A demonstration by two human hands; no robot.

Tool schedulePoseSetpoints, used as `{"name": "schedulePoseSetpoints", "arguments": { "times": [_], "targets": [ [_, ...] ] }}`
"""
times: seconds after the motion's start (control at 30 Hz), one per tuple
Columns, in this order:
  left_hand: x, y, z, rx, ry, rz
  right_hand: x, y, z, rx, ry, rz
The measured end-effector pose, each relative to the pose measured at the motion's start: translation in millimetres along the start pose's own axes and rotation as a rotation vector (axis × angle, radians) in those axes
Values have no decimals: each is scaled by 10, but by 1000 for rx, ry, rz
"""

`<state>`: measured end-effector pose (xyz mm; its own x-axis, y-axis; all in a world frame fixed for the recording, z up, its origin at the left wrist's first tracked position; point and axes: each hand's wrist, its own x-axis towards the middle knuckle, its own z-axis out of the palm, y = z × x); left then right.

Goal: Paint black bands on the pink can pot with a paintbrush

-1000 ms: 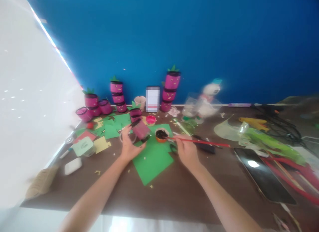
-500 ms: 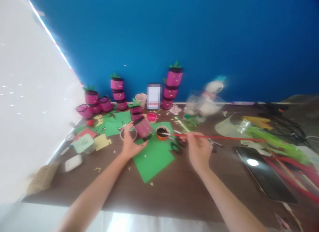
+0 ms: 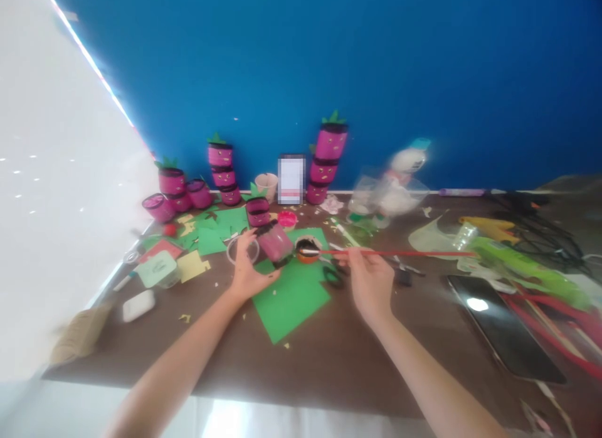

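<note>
My left hand point(image 3: 247, 275) grips a tilted pink cup point(image 3: 276, 242) between thumb and fingers, with dark edges at its ends. In my right hand point(image 3: 371, 278) is a thin red-handled paintbrush point(image 3: 423, 253), held level in a pinch. Its bristle end is over or in a small orange pot of black paint point(image 3: 308, 257), just right of the cup. Green paper point(image 3: 291, 312) lies beneath. Dark-handled scissors point(image 3: 333, 277) lie partly under my right hand. A clear ring-shaped piece point(image 3: 230, 253) sits behind my left fingers.
Stacked pink cups with faces point(image 3: 327, 159) and green leaves stand along the blue wall, beside a propped phone point(image 3: 291, 181). A black phone point(image 3: 505, 325) lies at right, near cables point(image 3: 536, 224). A twine roll point(image 3: 79, 334) and white case point(image 3: 138, 306) are at left.
The paintbrush and my right hand have shifted slightly left, and the brush lies a little more level. My left hand keeps hold of the cup with hardly any movement.
</note>
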<state>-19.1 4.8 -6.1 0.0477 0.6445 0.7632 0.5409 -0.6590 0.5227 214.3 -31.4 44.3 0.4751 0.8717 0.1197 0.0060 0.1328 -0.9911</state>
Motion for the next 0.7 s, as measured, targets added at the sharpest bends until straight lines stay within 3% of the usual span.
{"name": "schedulePoseSetpoints", "arguments": {
  "times": [0.23, 0.4, 0.6, 0.7],
  "targets": [
    [5, 10, 0, 12, 9, -5, -7, 39, 4, 55, -82, -35],
    [16, 29, -11, 40, 17, 5, -16, 13, -2, 11, -7, -58],
    [21, 27, -15, 45, 23, 15, -63, 15, 1, 32, -92, -62],
    [20, 27, -14, 47, 24, 15, -73, -8, 4, 4, -35, -74]
  ]
}}
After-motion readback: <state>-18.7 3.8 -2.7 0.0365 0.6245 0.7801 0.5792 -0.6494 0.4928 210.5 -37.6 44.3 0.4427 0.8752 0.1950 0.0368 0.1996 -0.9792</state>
